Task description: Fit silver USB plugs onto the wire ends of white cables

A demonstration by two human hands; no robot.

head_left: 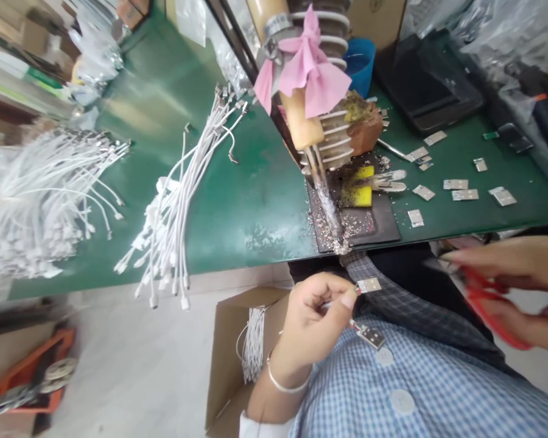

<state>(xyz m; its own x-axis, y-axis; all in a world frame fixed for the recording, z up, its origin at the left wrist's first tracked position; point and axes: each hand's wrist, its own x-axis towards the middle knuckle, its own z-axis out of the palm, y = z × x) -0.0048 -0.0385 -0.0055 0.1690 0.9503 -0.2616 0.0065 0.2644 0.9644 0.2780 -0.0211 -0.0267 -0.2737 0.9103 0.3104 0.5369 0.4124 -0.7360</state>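
Note:
My left hand [317, 319] is closed in a pinch over my lap, holding thin wires that end in metal USB plugs. One USB plug [371, 285] sticks out past the fingertips, and a second USB plug [369, 336] hangs just below, its wires bared near the shell. To the right, my right hand [525, 267] grips red-handled scissors [488, 307]; motion blurs both, and the blades cannot be made out. Above my left hand, a soldering iron [326, 198] with a pink cloth bow points down at a dark pad [386, 225] strewn with solder bits.
Loose USB plugs [464, 194] lie on the green table [265, 201] at right, near a yellow sponge [358, 198], a blue cup [360, 67] and a black tablet-like device [427, 82]. White cables [187, 182] lie left. Below stands a cardboard box [223, 340] holding cables.

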